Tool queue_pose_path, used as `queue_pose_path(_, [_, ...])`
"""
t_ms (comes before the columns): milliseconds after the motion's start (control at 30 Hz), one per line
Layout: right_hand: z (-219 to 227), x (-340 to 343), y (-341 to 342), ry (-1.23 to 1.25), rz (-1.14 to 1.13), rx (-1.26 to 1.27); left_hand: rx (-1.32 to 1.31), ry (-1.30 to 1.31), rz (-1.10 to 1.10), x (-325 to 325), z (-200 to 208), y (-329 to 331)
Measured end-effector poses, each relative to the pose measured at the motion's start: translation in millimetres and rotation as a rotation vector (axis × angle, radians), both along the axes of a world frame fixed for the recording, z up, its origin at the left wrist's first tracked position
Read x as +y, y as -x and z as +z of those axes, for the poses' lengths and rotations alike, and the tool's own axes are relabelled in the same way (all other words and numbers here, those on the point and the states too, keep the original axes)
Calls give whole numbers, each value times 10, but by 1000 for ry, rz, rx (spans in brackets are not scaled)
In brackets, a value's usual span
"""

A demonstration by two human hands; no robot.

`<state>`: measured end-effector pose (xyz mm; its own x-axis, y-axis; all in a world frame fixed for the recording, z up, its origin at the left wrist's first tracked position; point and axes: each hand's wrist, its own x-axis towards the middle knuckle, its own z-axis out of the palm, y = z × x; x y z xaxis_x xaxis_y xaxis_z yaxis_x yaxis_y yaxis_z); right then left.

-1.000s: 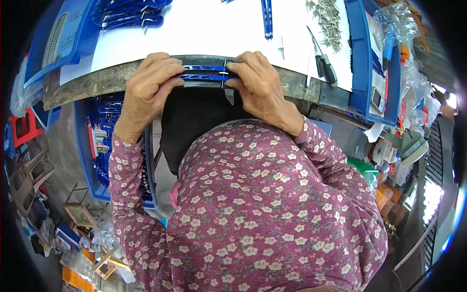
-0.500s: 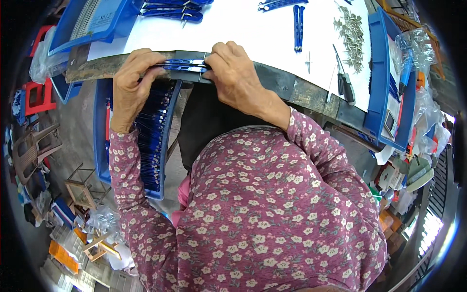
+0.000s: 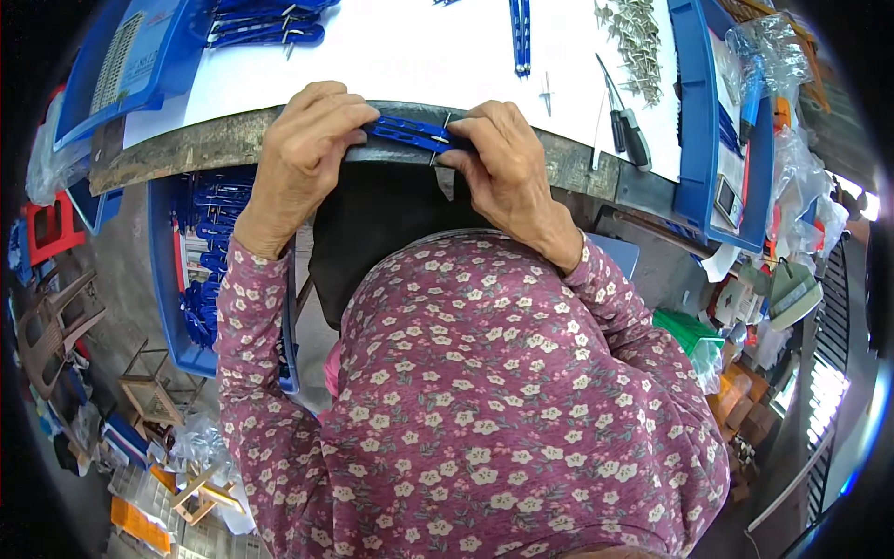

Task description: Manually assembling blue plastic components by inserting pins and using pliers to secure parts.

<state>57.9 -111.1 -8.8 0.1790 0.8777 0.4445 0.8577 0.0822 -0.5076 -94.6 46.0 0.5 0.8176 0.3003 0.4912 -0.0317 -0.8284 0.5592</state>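
A slim blue butterfly knife (image 3: 410, 133) with slotted handles is stretched between my two hands at the near edge of the workbench (image 3: 223, 138). My left hand (image 3: 309, 147) pinches its left end between thumb and fingers. At the other end my right hand (image 3: 507, 163) grips it, close to a thin metal crosspiece that sticks out on both sides. My fingertips hide both ends. On the white bench top lie another pair of blue handles (image 3: 521, 37) and a bundle of similar blue pieces (image 3: 265, 28).
A pile of small metal parts (image 3: 636, 47) lies at the far right, near a black-handled screwdriver (image 3: 635, 140). Blue trays stand at the right (image 3: 694, 154) and the far left (image 3: 79, 126). Beside my left forearm, below the bench, a blue bin (image 3: 163, 279) holds many blue pieces.
The view has shifted, so the bench things appear farther left and up. The knife has turned from nearly level to sloping down rightward. Both hands still hold it.
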Motion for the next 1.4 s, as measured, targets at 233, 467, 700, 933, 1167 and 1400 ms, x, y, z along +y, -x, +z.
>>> queue_pose_path(233, [12,150,41,-15,-9,66,23,-11,54,66,12,25])
queue_pose_path(467, [9,330,126,-26,21,91,13,-13,112,164,28,145])
queue_pose_path(700, [-3,527,198,-28,52,89,-15,-45,156,255,24,261])
queue_pose_path(933, [-2,688,278,-17,54,75,41,-20,191,311,76,358])
queue_pose_path(1167, [-5,665,269,5,79,89,132,-98,200,231,111,402])
queue_pose_path(1400, [-28,567,157,-25,181,65,309,124,341,-200,209,514])
